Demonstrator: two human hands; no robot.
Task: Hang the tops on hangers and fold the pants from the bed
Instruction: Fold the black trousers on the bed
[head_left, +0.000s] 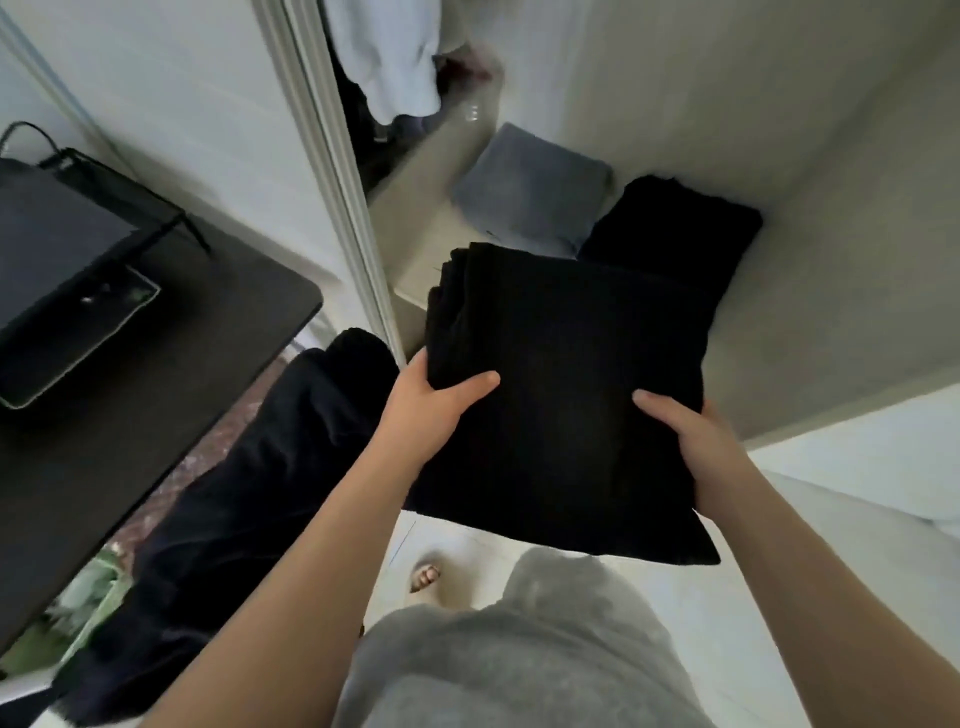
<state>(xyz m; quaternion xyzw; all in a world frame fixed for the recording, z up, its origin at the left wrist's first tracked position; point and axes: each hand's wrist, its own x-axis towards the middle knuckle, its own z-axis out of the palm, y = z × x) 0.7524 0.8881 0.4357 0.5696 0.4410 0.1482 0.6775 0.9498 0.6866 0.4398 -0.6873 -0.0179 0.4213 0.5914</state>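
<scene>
Folded black pants (566, 395) are held in the air in front of an open wardrobe, just above and in front of its pale shelf (810, 322). They make a thick, roughly square bundle of matte, soft-looking fabric. Stacked layers show along the far left edge, and the near corner droops to a point.

The left hand (426, 400) grips the bundle's left edge, with the thumb lying flat on top and the fingers hidden beneath. The right hand (701, 447) grips the right side the same way, thumb pressed on top and fingers out of sight below the cloth.

Farther back on the shelf lie a grey folded cloth (530, 197), plush and rectangular, and just beside it on the right a black folded garment (675, 223) pushed towards the wardrobe wall. Above them hangs a pale garment (389, 62), loose and blurred. A ridged white door frame (332, 171) runs down the wardrobe's left side.

A long dark navy garment (249, 493) hangs in soft folds left of the left forearm; what it hangs from cannot be told. Behind it stands a dark desk (156, 389) with a rounded corner, carrying a flat black device (57, 260) and a black cable (31, 135). Something green and crumpled (88, 597) lies below the desk. At the bottom are the person's grey knit clothing (519, 649) and a foot in a light sandal (426, 577) on the white floor.
</scene>
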